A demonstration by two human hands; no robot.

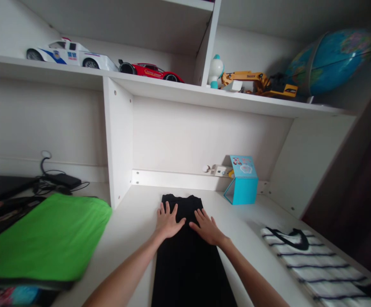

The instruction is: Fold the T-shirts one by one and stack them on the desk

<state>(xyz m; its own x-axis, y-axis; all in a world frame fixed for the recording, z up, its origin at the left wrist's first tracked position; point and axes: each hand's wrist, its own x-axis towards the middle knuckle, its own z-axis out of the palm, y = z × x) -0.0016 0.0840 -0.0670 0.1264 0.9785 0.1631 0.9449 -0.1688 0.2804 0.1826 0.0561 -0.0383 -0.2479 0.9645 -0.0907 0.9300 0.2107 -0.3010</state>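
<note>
Black garment [185, 264] under left hand [168, 221] and right hand [207, 228], both open, palms flat, not gripping. One striped shirt [313, 266] rightward, one green cloth [41, 238] leftward.

Matt ribbed black cloth garment [185, 273], smooth white laminate desk [124, 238], glossy red plastic toy car [150, 71]

Bright, soft indoor light, source out of frame, no hard glare. Faint, soft-edged shadows sit under the upper shelf [185, 91] and on the surface [124, 243]. Right edge drops into dim brown shade by the dark panel [348, 204]. Strong wide-angle bowing at the edges, worst on the globe [329, 62] and the striped cloth [313, 268]. Black garment [187, 273] nearly solid dark, little fold detail. Focus okay throughout, hands [187, 224] sharp, no real motion blur.
</note>
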